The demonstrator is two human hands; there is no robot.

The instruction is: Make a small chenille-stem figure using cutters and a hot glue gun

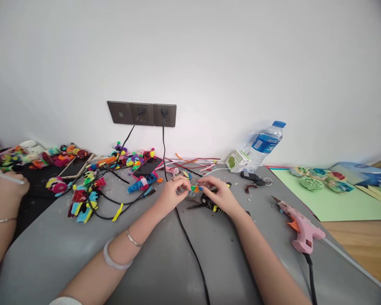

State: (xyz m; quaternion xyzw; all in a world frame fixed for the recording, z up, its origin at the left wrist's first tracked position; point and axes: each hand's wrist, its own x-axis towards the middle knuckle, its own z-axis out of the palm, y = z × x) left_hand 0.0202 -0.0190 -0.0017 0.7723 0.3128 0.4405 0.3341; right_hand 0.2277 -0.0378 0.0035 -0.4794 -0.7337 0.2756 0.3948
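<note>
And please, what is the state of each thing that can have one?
Left hand, pinching small green-orange piece
Right hand, fingertips at it
Bottle, capped
Glue gun, lying down, corded
Plugs, in sockets
Phones, screens dark
Pliers, partly hidden; open or shut unclear

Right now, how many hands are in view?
3: left hand and right hand, at the green-orange piece; another person's hand, far left. More may be hidden.
</note>
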